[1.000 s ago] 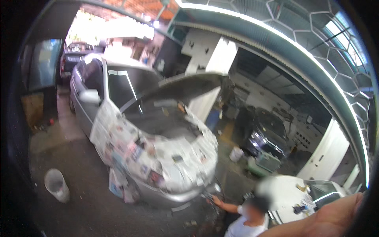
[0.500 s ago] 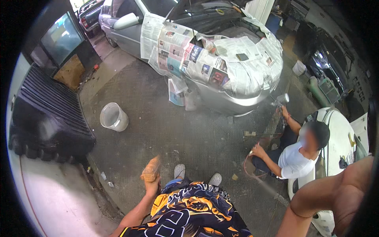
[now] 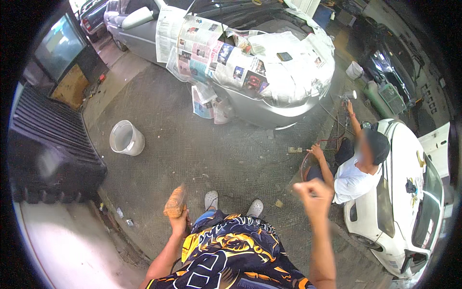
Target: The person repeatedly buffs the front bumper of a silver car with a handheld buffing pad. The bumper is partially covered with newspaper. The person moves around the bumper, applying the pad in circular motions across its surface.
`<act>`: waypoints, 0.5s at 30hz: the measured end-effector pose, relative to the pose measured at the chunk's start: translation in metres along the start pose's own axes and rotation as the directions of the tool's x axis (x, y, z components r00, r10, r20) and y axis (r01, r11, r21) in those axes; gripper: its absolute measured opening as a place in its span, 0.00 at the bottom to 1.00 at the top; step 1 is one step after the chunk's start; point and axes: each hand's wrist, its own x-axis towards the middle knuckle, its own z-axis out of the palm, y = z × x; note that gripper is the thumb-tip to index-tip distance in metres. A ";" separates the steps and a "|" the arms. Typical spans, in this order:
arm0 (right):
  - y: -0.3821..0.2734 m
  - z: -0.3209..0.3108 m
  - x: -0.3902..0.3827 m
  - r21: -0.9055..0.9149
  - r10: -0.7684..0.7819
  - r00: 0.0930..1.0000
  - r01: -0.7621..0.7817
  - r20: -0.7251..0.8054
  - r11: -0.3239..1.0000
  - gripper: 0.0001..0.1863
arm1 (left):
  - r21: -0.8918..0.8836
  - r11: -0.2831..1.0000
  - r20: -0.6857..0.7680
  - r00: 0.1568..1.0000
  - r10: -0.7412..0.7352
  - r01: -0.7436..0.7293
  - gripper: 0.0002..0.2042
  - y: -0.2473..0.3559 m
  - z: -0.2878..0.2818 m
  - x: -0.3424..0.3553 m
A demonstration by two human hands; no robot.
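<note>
My left hand (image 3: 179, 219) is closed on an orange-brown item in clear plastic (image 3: 174, 201), apparently a wrapped snack, held low in front of my patterned shirt (image 3: 226, 255). My right hand (image 3: 315, 195) is raised at lower right, blurred, its fingers curled; whatever they hold, if anything, I cannot make out. Beyond it a co-worker (image 3: 358, 168) in white top and dark cap crouches, one hand on a spray gun (image 3: 349, 96), the other on a red hose (image 3: 304, 164). Ahead stands a silver car (image 3: 269, 115), its front masked with newspaper (image 3: 240, 67).
A white bucket (image 3: 127, 137) stands on the textured floor (image 3: 163, 159). A black ribbed plastic piece (image 3: 53, 144) leans at left by a glazed door (image 3: 62, 43). A white car (image 3: 399, 192) is at right, a dark vehicle (image 3: 390, 77) behind it.
My view has tilted down, bringing my body and left hand into sight. My right hand has come down from the far right edge to in front of me, fingers curled.
</note>
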 end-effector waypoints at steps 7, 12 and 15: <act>0.229 0.090 -0.264 -0.369 0.531 0.805 -0.423 0.267 0.827 0.14 | -0.053 0.994 0.003 0.995 -0.098 0.098 0.05 -0.042 -0.014 0.015; 0.288 0.059 -0.402 -0.676 0.917 -0.087 -0.703 0.390 0.220 0.15 | -0.100 0.990 0.084 0.992 -0.095 0.104 0.06 -0.051 -0.032 0.031; 0.303 0.052 -0.412 -0.624 0.911 -0.041 -0.740 0.411 0.249 0.13 | -0.094 0.986 0.115 0.985 -0.127 0.138 0.08 -0.038 -0.048 0.045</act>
